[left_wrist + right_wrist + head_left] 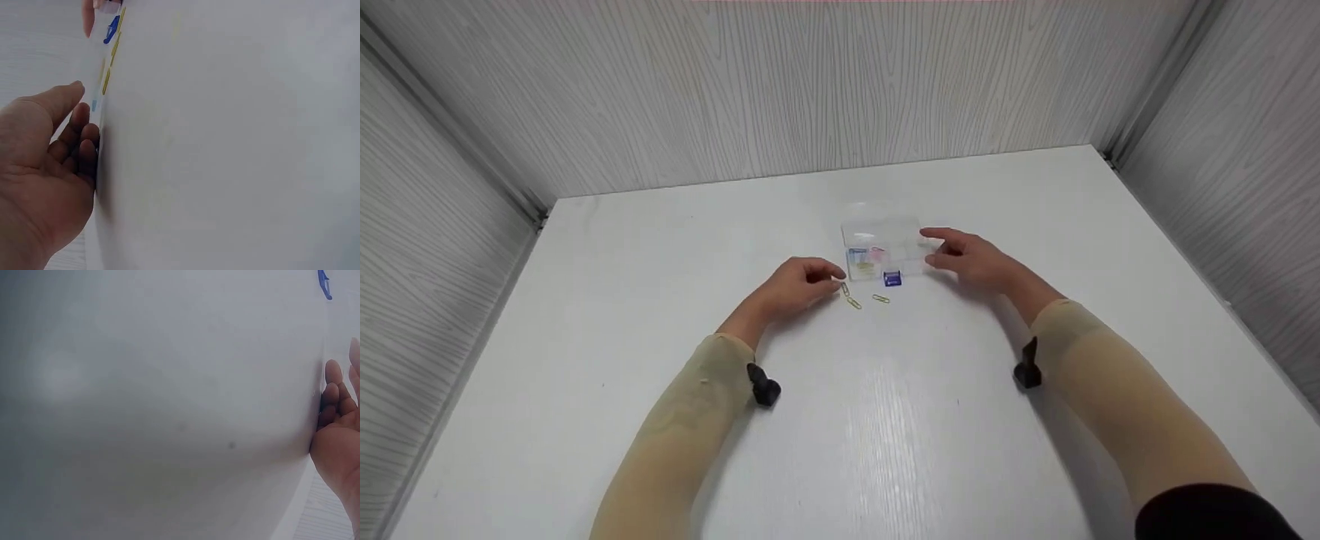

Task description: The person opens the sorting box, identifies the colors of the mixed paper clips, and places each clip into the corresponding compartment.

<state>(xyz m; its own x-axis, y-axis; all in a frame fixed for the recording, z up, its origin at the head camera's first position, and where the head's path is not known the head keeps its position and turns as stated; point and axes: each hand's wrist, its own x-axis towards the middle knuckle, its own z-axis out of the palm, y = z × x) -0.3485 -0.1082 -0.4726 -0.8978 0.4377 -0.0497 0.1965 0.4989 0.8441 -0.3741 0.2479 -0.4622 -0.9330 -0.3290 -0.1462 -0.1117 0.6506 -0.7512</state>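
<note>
A clear plastic box [906, 264] with a raised transparent lid [881, 229] stands on the table, a blue latch [892, 278] at its front. Small blue, pink and yellow pieces, probably paper clips [865, 265], lie in its left part. Three yellowish paper clips [881, 299] are on the tabletop before it. My left hand [797, 287] rests by the box's front left corner, fingertips close to the nearest clip; in the left wrist view its thumb and loosely bent fingers have nothing visible between them. At the box's right side, my right hand [976, 260] has thumb and forefinger spread; contact is unclear.
The white table [855, 435] carries the box and clips. A pale wood-grain panel [825, 90] rises behind it, with similar panels at the left [427, 225] and right [1230, 150]. Black wrist cameras [765, 387] hang from both sleeves.
</note>
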